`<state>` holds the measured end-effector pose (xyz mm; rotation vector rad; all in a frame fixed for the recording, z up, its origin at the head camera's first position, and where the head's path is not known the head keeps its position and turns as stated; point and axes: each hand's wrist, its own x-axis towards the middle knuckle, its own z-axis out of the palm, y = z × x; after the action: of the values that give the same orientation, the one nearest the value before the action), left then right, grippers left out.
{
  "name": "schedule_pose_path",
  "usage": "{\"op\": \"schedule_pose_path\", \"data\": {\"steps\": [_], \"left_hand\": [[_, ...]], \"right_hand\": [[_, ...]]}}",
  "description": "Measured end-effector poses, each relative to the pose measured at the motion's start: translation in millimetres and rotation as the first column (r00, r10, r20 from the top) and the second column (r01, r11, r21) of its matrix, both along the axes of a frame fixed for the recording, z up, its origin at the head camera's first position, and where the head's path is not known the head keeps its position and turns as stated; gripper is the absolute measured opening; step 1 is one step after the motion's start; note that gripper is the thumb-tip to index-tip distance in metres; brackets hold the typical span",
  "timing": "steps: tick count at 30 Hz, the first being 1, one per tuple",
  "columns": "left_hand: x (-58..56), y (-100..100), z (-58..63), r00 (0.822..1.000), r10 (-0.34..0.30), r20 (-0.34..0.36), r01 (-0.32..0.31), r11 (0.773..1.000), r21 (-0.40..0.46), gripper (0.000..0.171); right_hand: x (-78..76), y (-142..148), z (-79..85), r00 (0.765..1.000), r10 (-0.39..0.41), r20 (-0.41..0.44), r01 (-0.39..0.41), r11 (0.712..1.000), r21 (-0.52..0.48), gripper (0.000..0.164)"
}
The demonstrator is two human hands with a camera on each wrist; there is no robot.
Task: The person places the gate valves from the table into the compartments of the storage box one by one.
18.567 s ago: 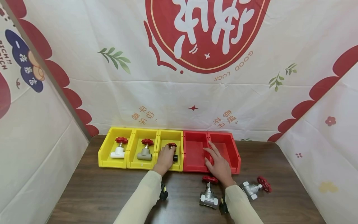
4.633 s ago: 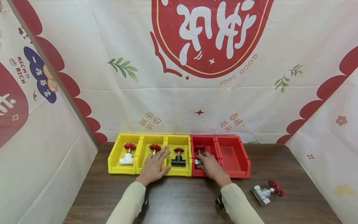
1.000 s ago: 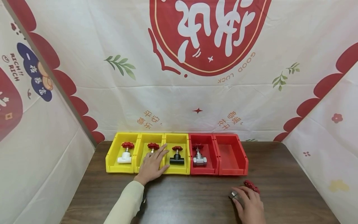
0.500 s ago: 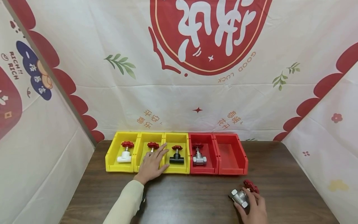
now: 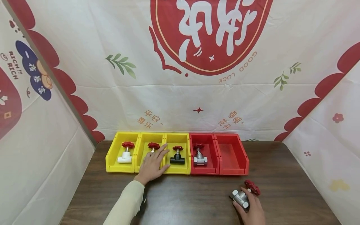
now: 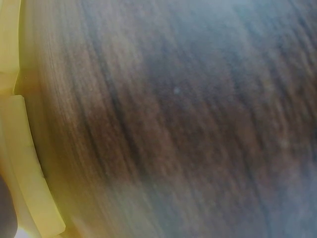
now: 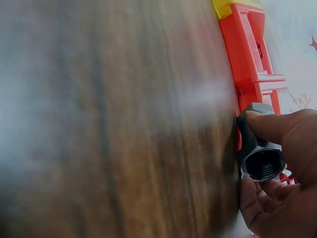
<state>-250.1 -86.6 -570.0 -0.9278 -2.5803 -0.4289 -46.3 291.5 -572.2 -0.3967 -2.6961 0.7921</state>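
Note:
My right hand (image 5: 251,207) grips a metal gate valve (image 5: 241,199) with a red handwheel, low over the table at the front right. In the right wrist view, thumb and fingers hold the valve body (image 7: 257,148), its threaded opening facing the camera. My left hand (image 5: 152,167) lies with spread fingers over the wall between the second and third yellow bins, partly covering a grey valve (image 5: 153,146). A white valve (image 5: 125,157) sits in the first yellow bin (image 5: 121,170), a black valve (image 5: 177,158) in the third. Another metal valve (image 5: 200,159) stands in the left red bin (image 5: 205,171).
The right red bin (image 5: 231,159) ends the row, which stands along the back of the wooden table (image 5: 191,198). A printed cloth (image 5: 174,97) rises behind the bins, with cloth walls on both sides.
Since the oldest frame, one metal valve has gone from the table into the left red bin. My right hand has moved to the other metal valve, and its fingers have shifted on it.

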Motion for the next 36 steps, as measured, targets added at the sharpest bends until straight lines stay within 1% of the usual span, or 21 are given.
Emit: {"op": "schedule_pose_path", "data": {"steps": [3, 5, 9, 12, 14, 17, 21, 23, 25, 27, 29, 33, 36], "left_hand": [[-0.2, 0, -0.1, 1.0, 0.001, -0.001, -0.001, 1.0, -0.004, 0.063], [-0.2, 0, 0.0, 1.0, 0.002, 0.004, -0.002, 1.0, -0.006, 0.063], [0.3, 0, 0.8, 1.0, 0.004, 0.014, -0.004, 1.0, -0.007, 0.063], [0.9, 0, 1.2, 1.0, 0.002, 0.012, -0.002, 1.0, -0.002, 0.063], [1.2, 0, 1.5, 1.0, -0.001, 0.013, 0.001, 1.0, 0.001, 0.062], [1.7, 0, 1.6, 1.0, -0.002, 0.011, 0.002, 1.0, 0.001, 0.061], [1.7, 0, 1.7, 1.0, -0.004, 0.006, 0.004, 1.0, 0.012, 0.061], [1.6, 0, 1.6, 1.0, -0.004, 0.004, 0.004, 1.0, 0.013, 0.061], [1.3, -1, 1.0, 1.0, -0.003, 0.001, 0.003, 1.0, 0.012, 0.061], [0.9, -1, 0.2, 1.0, -0.002, -0.006, 0.002, 1.0, 0.008, 0.061], [0.5, 0, -0.3, 1.0, -0.003, -0.012, 0.003, 1.0, 0.009, 0.061], [0.3, 0, 0.1, 1.0, -0.007, -0.009, 0.007, 1.0, 0.012, 0.061], [0.5, 0, 0.7, 1.0, -0.004, -0.009, 0.004, 1.0, 0.002, 0.061]], "right_hand": [[-2.5, 1, 1.4, 0.999, 0.004, 0.051, -0.003, 1.0, -0.019, 0.065], [-3.6, 1, 3.4, 0.995, 0.001, 0.101, 0.003, 0.999, -0.038, 0.066], [-7.2, 1, 6.9, 0.98, 0.003, 0.2, 0.013, 0.997, -0.078, 0.072], [-9.4, 2, 5.9, 0.974, 0.005, 0.226, 0.016, 0.996, -0.091, 0.075], [-9.6, 3, 3.3, 0.981, 0.004, 0.194, 0.014, 0.996, -0.093, 0.074], [-9.7, 4, -2.4, 0.994, -0.009, 0.112, 0.02, 0.995, -0.1, 0.071], [-10.0, 5, -9.3, 1.0, -0.022, 0.004, 0.022, 0.995, -0.093, 0.07], [-10.0, 6, -10.7, 1.0, -0.022, -0.02, 0.02, 0.997, -0.08, 0.07], [-10.3, 6, -9.8, 1.0, -0.018, -0.012, 0.017, 0.998, -0.069, 0.069], [-11.1, 7, -6.1, 1.0, -0.004, 0.03, 0.006, 0.998, -0.06, 0.068], [-11.9, 6, 0.1, 0.994, 0.014, 0.104, -0.009, 0.999, -0.049, 0.069], [-14.9, 4, 12.4, 0.969, 0.038, 0.246, -0.029, 0.999, -0.043, 0.069], [-17.1, 3, 15.6, 0.957, 0.033, 0.288, -0.023, 0.999, -0.038, 0.069]]}}
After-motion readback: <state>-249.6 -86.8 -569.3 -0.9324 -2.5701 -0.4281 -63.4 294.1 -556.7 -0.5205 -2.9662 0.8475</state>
